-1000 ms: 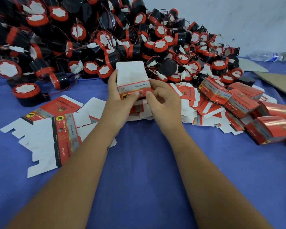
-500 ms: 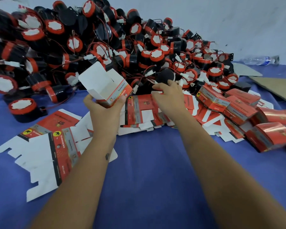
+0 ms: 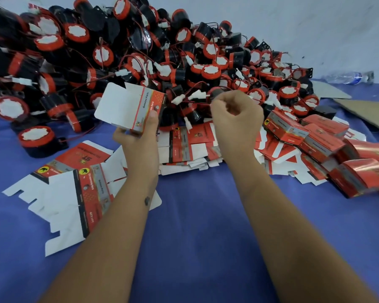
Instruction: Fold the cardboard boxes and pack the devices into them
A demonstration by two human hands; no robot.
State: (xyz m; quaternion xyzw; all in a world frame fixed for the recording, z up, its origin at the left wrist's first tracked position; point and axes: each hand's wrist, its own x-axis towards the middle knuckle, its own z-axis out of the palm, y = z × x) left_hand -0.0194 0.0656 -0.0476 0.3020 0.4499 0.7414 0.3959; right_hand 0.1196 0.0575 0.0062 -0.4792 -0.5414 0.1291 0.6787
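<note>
We see a great heap of black-and-red devices [image 3: 140, 62] banked against the far wall on the blue-covered surface [image 3: 206, 215]. Flat, unfolded cartons [image 3: 59, 200] lie at the left and in a stack under the hands, and finished red boxes [image 3: 315, 141] pile up at the right.

Both forearms reach forward from the bottom edge. Our left hand [image 3: 138, 138] holds a half-folded cardboard box [image 3: 131, 106] raised over the near edge of the heap, thumb pressed on its printed red side, the other fingers wrapped behind it, the white flap pointing left.

Our right hand [image 3: 236, 117] sits knuckles-up at the foot of the heap, its fingers curled tight around the thin red wire [image 3: 197, 101] of a device, white connectors dangling just left of the fist.

Compared with half a second ago, the right hand has closed into a fist on the wire, and the box in the left hand sits more upright.
</note>
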